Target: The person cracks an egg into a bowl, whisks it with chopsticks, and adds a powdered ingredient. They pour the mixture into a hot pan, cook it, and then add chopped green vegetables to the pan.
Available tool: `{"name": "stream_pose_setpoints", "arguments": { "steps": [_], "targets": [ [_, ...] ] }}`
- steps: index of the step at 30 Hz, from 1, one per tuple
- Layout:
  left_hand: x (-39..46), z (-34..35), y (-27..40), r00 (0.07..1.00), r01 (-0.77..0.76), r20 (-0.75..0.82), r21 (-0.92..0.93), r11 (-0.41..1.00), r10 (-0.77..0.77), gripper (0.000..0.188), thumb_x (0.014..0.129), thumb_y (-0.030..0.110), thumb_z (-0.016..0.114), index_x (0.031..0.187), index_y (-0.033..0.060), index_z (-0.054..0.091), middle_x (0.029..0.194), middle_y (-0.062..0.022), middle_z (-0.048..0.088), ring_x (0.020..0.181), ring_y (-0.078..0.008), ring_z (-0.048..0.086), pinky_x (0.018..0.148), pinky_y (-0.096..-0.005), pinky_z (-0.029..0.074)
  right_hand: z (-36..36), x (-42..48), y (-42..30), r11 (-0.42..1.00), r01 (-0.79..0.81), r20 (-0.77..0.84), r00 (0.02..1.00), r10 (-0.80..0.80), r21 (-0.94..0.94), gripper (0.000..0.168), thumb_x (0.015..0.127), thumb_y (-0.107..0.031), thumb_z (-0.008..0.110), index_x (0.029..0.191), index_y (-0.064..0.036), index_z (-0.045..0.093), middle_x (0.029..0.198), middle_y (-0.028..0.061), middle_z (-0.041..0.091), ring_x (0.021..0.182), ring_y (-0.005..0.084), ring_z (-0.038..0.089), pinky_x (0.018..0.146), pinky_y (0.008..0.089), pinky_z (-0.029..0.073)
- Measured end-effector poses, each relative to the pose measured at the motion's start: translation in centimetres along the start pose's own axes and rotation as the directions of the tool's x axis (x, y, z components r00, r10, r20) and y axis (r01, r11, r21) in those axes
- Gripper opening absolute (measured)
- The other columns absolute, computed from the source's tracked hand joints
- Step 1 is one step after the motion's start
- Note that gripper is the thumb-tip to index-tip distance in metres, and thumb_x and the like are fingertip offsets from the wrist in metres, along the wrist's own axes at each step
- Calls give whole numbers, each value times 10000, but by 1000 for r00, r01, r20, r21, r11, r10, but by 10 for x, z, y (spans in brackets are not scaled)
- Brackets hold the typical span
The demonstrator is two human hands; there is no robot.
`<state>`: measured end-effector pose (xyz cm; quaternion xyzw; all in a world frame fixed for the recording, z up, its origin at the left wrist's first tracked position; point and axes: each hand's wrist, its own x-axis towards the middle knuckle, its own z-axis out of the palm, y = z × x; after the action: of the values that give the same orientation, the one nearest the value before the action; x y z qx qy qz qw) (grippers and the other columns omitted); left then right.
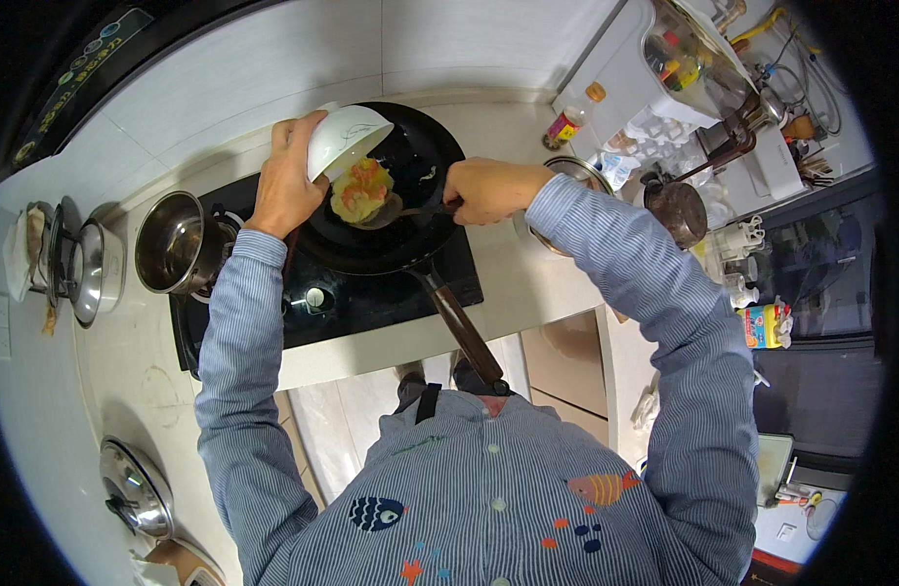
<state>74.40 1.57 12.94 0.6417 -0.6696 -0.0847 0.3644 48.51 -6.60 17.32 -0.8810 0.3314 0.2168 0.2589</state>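
Note:
My left hand (287, 176) grips a white bowl (348, 139), which is tipped on its side above a black wok (420, 132). Beneath the bowl's rim lies a yellow and orange mass of food (362, 190), apparently egg with tomato. In my right hand (489, 192) is the handle of a metal ladle (383, 212); its head touches the lower edge of the food. The wok rests on a black glass gas hob (369, 315), its wooden handle (464, 329) pointing toward me. Whether the food sits in the wok or partly in the bowl is unclear.
Left of the wok, a steel pot (169, 245) stands on the other burner. Metal lids (136, 487) lie along the left counter. To the right are a bottle with an orange cap (577, 116), a glass lid (577, 172) near my forearm, and a small dark pot (675, 212).

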Motion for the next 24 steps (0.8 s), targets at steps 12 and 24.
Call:
{"name": "stream_pose_setpoints", "arguments": {
  "steps": [12, 24],
  "targets": [
    [7, -12, -2, 998, -12, -62, 17, 1000, 13, 728, 660, -95, 625, 1329, 127, 447, 1215, -191, 467, 1101, -419, 527, 937, -428, 475, -2, 49, -14, 778, -18, 11, 1000, 14, 628, 206, 887, -166, 591, 834, 30, 629, 705, 116, 669, 501, 160, 579, 424, 283, 459],
    [5, -12, -2, 999, 10, -49, 12, 1000, -9, 756, 636, -89, 631, 1333, 140, 451, 1205, -195, 472, 1082, -416, 542, 923, -422, 486, -1, -35, -2, 818, -62, 125, 992, -11, 571, 325, 905, -172, 578, 1157, 28, 627, 709, 44, 620, 494, 74, 496, 423, 217, 394]
  ]
}}
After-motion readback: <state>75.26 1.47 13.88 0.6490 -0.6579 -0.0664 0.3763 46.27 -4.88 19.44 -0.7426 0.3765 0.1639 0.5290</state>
